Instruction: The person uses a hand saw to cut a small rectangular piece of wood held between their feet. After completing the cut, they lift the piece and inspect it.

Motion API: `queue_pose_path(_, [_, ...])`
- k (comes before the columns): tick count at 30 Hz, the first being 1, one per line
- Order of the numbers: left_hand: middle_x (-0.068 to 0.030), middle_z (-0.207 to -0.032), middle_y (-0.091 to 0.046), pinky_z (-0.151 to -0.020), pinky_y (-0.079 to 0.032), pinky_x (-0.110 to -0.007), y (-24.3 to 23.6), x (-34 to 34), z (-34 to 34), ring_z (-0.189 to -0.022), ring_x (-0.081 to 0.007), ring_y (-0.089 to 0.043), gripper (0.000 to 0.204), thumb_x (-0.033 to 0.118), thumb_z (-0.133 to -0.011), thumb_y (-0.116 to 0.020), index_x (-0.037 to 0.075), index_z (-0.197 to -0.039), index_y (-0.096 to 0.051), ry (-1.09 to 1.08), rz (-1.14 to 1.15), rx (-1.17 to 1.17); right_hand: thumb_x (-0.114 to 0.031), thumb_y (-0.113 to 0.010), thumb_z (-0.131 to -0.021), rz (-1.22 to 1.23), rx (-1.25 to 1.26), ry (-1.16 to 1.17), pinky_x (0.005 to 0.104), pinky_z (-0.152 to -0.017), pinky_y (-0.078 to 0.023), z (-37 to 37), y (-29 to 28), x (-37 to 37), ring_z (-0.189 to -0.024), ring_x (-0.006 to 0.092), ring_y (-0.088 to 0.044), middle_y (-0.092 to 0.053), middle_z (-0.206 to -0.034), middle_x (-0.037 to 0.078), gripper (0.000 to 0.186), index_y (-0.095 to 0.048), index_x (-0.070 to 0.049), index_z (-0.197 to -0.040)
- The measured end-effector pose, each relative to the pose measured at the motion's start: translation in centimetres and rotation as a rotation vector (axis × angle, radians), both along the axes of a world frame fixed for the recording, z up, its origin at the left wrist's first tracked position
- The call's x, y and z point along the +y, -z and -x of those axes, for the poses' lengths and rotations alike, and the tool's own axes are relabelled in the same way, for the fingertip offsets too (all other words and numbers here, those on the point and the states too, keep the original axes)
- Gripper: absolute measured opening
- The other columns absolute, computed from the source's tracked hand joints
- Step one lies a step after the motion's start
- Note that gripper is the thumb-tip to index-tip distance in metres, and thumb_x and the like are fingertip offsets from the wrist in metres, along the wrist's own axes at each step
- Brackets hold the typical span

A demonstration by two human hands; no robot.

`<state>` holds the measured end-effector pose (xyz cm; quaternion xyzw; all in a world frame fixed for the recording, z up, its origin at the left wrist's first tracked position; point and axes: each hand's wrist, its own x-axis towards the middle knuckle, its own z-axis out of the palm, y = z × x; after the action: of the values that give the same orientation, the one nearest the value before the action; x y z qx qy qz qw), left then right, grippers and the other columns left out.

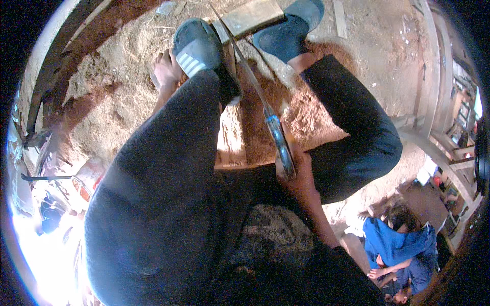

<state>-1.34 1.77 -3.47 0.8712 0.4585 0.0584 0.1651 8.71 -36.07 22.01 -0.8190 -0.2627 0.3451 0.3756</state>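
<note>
My right hand [300,171] is closed round the handle of a handsaw [252,79]. The saw's long narrow blade runs away from me, between my feet, and its far part crosses a pale wooden board [258,16]. My left shoe [196,48] is at the board's left end, and my right shoe [283,38] is by its right end. My left hand [167,70] is low beside the left shoe, its fingers bent and partly hidden. What it grips, if anything, does not show.
Sawdust [314,115] lies heaped on the dirt floor between my legs. A pale wood block [230,127] is by my left leg. Another person in blue clothes [398,245] sits at the lower right. Wooden beams [434,66] line the right side, with more timber on the left.
</note>
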Motion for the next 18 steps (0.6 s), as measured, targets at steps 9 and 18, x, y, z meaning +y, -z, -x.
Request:
queue_pose_path(9, [-0.025, -0.108, -0.062, -0.094, -0.042, -0.05, -1.9, -0.9, -1.1, -0.107, -0.0422, -0.055, 0.044, 0.034, -0.096, -0.036, 0.001, -0.11, -0.063, -0.019, 0.084, 0.023, 0.003, -0.051, -0.082, 0.011, -0.138, -0.025, 0.035, -0.079, -0.051, -0.1, 0.6, 1.5, -0.086, 0.0272, -0.065, -0.064, -0.108, 0.022, 0.064, -0.039, -0.007, -0.144])
queue_pose_path(18, [-0.0266, -0.102, -0.063, -0.093, -0.042, -0.051, -3.0, -1.4, -2.1, -0.103, -0.0421, -0.058, 0.045, 0.036, -0.097, -0.036, 0.003, -0.103, -0.065, -0.043, 0.068, -0.036, 0.002, -0.051, -0.089, 0.092, -0.115, 0.007, 0.0286, -0.074, -0.049, -0.1, 0.8, 3.0, -0.082, 0.0164, -0.061, -0.065, -0.095, 0.011, 0.047, -0.047, -0.001, -0.136])
